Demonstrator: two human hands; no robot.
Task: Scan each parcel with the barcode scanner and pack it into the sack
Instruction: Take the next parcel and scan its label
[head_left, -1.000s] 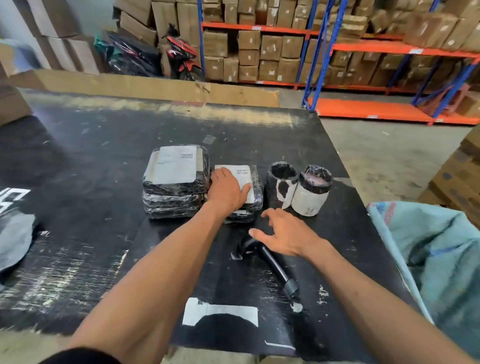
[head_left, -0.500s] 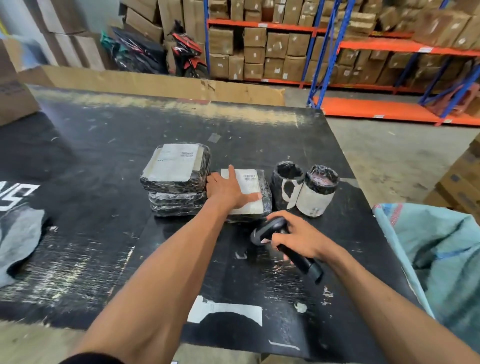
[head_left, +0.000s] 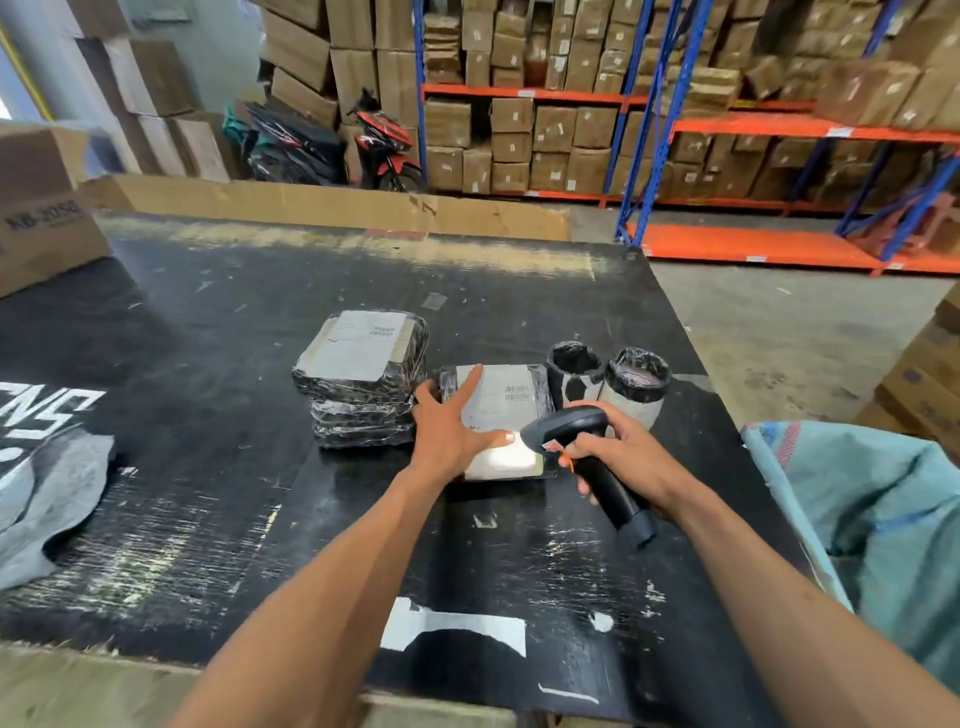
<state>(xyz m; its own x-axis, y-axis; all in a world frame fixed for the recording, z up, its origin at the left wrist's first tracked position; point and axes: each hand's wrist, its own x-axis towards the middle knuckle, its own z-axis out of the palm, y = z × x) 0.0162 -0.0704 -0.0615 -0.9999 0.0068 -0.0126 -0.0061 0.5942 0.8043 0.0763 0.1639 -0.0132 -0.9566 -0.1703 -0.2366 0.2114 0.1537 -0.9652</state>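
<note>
Right hand (head_left: 621, 452): grasps the barcode scanner (head_left: 584, 457), aimed at the flat parcel (head_left: 506, 410).
Left hand (head_left: 449, 428): fingers spread, pressing the flat parcel's label.
Sack (head_left: 883, 514): beside the table's right edge.

You can read "AB-2050", or something close to it, on the cardboard box (head_left: 44, 218) at far left. The parcel labels (head_left: 511, 397) carry barcodes, but their print is too small to read.

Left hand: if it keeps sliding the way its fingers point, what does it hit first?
The left hand lies on the flat parcel, fingers pointing up-right along the label. Straight on, it likely meets the two black-wrapped cylindrical parcels first; depth is unclear.
</note>
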